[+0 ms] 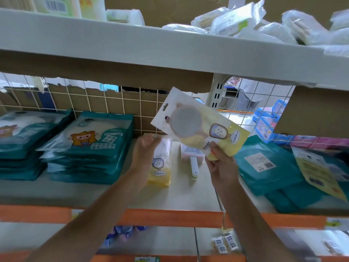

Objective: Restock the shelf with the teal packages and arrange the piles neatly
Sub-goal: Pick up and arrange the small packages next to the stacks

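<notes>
Teal stacks (88, 148) at the left carry a cartoon figure in orange and yellow on a frosted white window; the teal packs (264, 167) at the right show a white label. The raised pack (200, 125) fades from white to pale yellow, with a grey disc, and the second pack (160, 163) has the same white and yellow. Shelf edge (170, 216) orange — grid (113, 99) white over brown cardboard (94, 100) — blue boxes (270, 121) behind.

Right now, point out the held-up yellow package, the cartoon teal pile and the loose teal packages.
yellow package (198, 122), head view, on its round grey window.
cartoon teal pile (84, 138), head view, on the top pack's cartoon.
loose teal packages (259, 160), head view, on the top pack's white label.
</notes>
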